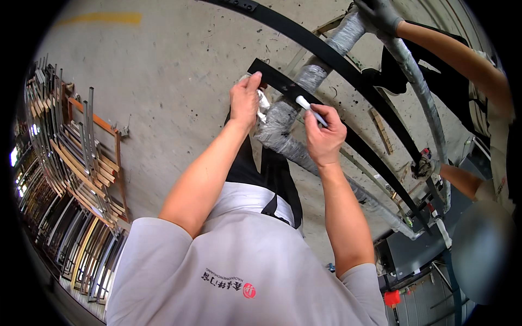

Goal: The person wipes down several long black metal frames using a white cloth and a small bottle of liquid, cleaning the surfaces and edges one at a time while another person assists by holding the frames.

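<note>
A long black metal profile (337, 122) lies across plastic-wrapped supports in front of me, running from upper middle to lower right. My left hand (245, 100) is closed at its near end, thumb on the edge. Crumpled white cloth (262, 104) shows under that hand; whether the fingers hold it is hidden. My right hand (325, 136) grips a white marker-shaped pen (304, 103) between thumb and fingers. Its thick white end points at the profile's top face; I cannot tell if it touches.
A second, longer black profile (315, 42) lies beyond. A co-worker at right has one gloved hand (382, 17) on the wrapped support (348, 33) and another gloved hand (424, 167) by that profile. Racks of metal profiles (81, 157) stand at left. A wooden strip (381, 130) lies on the floor.
</note>
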